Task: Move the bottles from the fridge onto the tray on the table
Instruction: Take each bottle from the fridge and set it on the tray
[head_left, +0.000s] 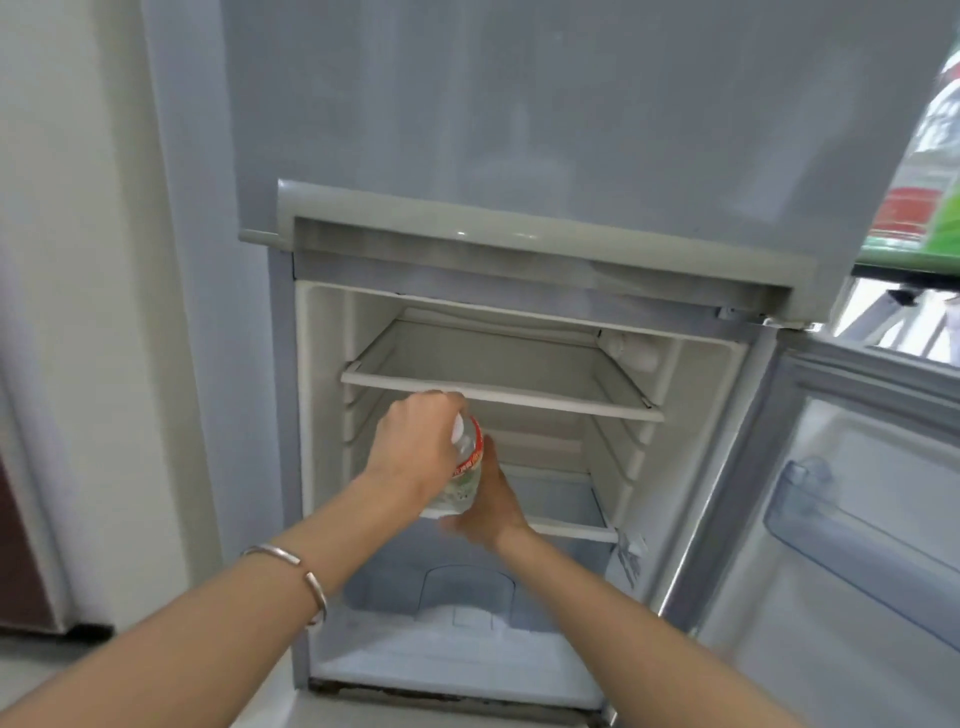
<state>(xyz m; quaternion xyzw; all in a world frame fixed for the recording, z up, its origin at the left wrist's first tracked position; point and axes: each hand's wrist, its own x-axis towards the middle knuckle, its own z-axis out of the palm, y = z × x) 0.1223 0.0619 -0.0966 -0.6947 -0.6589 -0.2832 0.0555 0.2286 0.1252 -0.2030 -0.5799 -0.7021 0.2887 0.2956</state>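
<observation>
Fridge (519, 130) is standing with its lower door (857, 597) swung wide open to the right, baring the white compartment inside. Both arms are reaching into that opening. The left grip (415, 447), with a silver bangle (306, 571) on its wrist, is clamping from above on the neck and white cap of a clear plastic bottle (465, 480) with a red and white label. The right grip (496, 501) is closing round the bottle's lower part from behind, its thumb lying up along the right of the label; the fingers under the base are blurred. The bottle is leaning slightly, cap toward the upper left, and is sitting at the left front of the compartment, below the upper shelf (493, 364) and level with the front edge of the lower shelf (576, 530). Whether its base is touching that shelf cannot be told. A clear bin (857, 535) is hanging on the inside of the open door.
</observation>
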